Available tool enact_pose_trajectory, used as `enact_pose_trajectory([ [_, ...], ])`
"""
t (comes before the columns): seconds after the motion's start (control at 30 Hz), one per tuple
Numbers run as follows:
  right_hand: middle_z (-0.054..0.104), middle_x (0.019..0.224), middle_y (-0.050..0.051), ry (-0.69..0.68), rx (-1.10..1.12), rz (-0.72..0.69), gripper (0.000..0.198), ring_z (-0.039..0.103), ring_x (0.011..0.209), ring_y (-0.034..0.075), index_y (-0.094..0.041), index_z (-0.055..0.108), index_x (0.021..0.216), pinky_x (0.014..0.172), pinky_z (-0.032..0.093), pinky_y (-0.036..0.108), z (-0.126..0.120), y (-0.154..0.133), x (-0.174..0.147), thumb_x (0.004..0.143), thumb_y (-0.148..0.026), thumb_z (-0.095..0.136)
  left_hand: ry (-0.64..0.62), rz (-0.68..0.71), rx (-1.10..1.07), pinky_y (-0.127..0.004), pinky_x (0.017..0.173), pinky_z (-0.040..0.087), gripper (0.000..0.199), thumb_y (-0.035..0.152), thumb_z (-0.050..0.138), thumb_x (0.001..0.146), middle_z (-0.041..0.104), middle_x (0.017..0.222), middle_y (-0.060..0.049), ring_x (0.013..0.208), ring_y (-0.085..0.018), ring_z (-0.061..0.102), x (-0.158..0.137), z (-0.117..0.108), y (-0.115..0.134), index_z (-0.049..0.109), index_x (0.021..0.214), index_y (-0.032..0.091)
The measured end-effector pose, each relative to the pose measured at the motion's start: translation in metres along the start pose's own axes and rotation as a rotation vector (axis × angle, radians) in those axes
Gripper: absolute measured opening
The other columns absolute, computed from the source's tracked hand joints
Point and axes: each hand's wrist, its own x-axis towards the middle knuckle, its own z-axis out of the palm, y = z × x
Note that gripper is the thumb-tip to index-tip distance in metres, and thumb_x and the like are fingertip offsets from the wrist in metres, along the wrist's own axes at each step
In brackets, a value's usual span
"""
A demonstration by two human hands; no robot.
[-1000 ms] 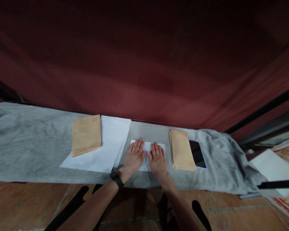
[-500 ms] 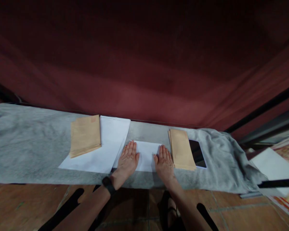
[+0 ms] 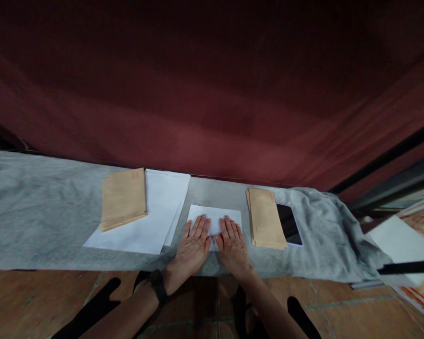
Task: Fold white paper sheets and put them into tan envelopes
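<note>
A white sheet of paper [image 3: 215, 213] lies flat in front of me, its lower part covered by my hands. My left hand [image 3: 194, 242] presses on the left side of the sheet with its fingers stretched out. On the right side, my right hand [image 3: 232, 245] rests palm down, fingers extended, its thumb close to the left one. To the left, larger white sheets [image 3: 162, 202] lie under a stack of brown envelopes [image 3: 124, 195]. Several more brown envelopes [image 3: 267, 219] are piled to the right of my right hand.
A dark-screened phone or tablet [image 3: 289, 225] lies partly beneath the right envelopes. Grey cloth [image 3: 49, 212] covers the long narrow surface, bunched at its right end. Behind it rises a dark red wall [image 3: 212, 122]. A white panel [image 3: 404, 242] stands at far right.
Both hands have slid toward my body and closer together on the white paper, and more of its upper part now shows. The envelope stacks have stayed in place.
</note>
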Motion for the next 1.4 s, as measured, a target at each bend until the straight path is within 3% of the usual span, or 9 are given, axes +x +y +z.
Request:
enact_pose_trajectory([
  [0.33,0.037,0.156,0.017,0.043,-0.081,0.017,0.061,0.037,0.144,0.028,-0.011,0.032,0.154,0.115,0.031,0.046,0.004,0.019,-0.005,0.103,-0.044,0.039,0.057,-0.234,-0.158,-0.051,0.117,0.031,0.059,0.029,0.038,0.095,0.032,0.157,-0.025,0.147,-0.033,0.031,0.008,0.000,-0.027,0.039,0.147,0.000],
  [0.53,0.037,0.157,0.017,0.049,-0.091,0.026,0.060,0.037,0.143,0.029,-0.011,0.033,0.153,0.115,0.032,0.047,0.004,0.019,-0.006,0.103,-0.043,0.038,0.020,-0.427,-0.448,-0.046,0.114,0.037,0.059,0.031,0.047,0.091,0.043,0.153,-0.020,0.141,-0.030,0.042,0.026,-0.017,-0.043,0.043,0.145,0.008],
  [0.67,0.039,0.155,0.018,0.057,-0.088,0.032,0.059,0.038,0.143,0.029,-0.009,0.038,0.151,0.115,0.032,0.047,0.004,0.018,-0.006,0.103,-0.044,0.037,0.018,-0.577,-0.706,-0.043,0.104,0.046,0.058,0.029,0.056,0.083,0.062,0.133,-0.015,0.122,-0.029,0.059,0.037,-0.024,-0.050,0.050,0.139,0.013],
  [0.83,0.040,0.155,0.019,0.042,-0.062,0.041,0.059,0.040,0.141,0.031,-0.009,0.040,0.149,0.114,0.033,0.049,0.001,0.017,-0.005,0.102,-0.043,0.040,0.033,-0.860,-1.112,-0.034,0.077,0.053,0.066,0.029,0.068,0.073,0.072,0.093,-0.007,0.083,-0.023,0.068,0.038,-0.033,-0.047,0.053,0.135,0.013],
  [0.93,0.039,0.155,0.019,0.032,-0.048,0.048,0.058,0.041,0.140,0.031,-0.009,0.040,0.150,0.113,0.034,0.049,0.001,0.017,-0.004,0.101,-0.042,0.042,-0.045,-0.838,-1.401,-0.031,0.068,0.051,0.048,0.029,0.072,0.067,0.073,0.079,-0.003,0.073,-0.022,0.067,0.034,-0.040,-0.041,0.067,0.113,0.015],
  [1.07,0.040,0.155,0.019,0.012,-0.017,0.065,0.055,0.039,0.142,0.031,-0.009,0.041,0.149,0.114,0.033,0.050,-0.003,0.017,-0.002,0.102,-0.038,0.042,-0.103,-0.873,-1.486,-0.029,0.063,0.049,0.026,0.025,0.071,0.060,0.073,0.072,-0.003,0.065,-0.020,0.066,0.032,-0.046,-0.035,0.073,0.083,0.015],
  [1.17,0.040,0.155,0.017,-0.025,0.052,0.023,0.054,0.035,0.145,0.028,-0.009,0.039,0.150,0.116,0.034,0.048,-0.012,0.013,0.002,0.103,-0.036,0.037,-0.070,-0.930,-1.504,-0.029,0.062,0.049,0.028,0.023,0.071,0.056,0.073,0.071,-0.003,0.063,-0.020,0.066,0.034,-0.047,-0.034,0.072,0.083,0.015],
  [1.33,0.036,0.159,0.011,-0.088,0.179,-0.215,0.068,0.031,0.147,0.023,-0.014,0.018,0.158,0.121,0.027,0.048,-0.030,-0.001,0.008,0.100,-0.040,0.045,-0.002,-0.960,-1.606,-0.031,0.066,0.052,0.035,0.023,0.074,0.053,0.075,0.074,-0.004,0.066,-0.020,0.067,0.037,-0.052,-0.029,0.072,0.087,0.014],
  [1.4,0.038,0.157,0.012,-0.082,0.178,-0.241,0.068,0.034,0.145,0.024,-0.014,0.019,0.158,0.122,0.025,0.050,-0.033,-0.003,0.010,0.098,-0.031,0.047,-0.004,-0.970,-1.683,-0.032,0.068,0.053,0.039,0.020,0.075,0.051,0.075,0.074,-0.005,0.067,-0.022,0.069,0.038,-0.055,-0.026,0.071,0.090,0.014],
])
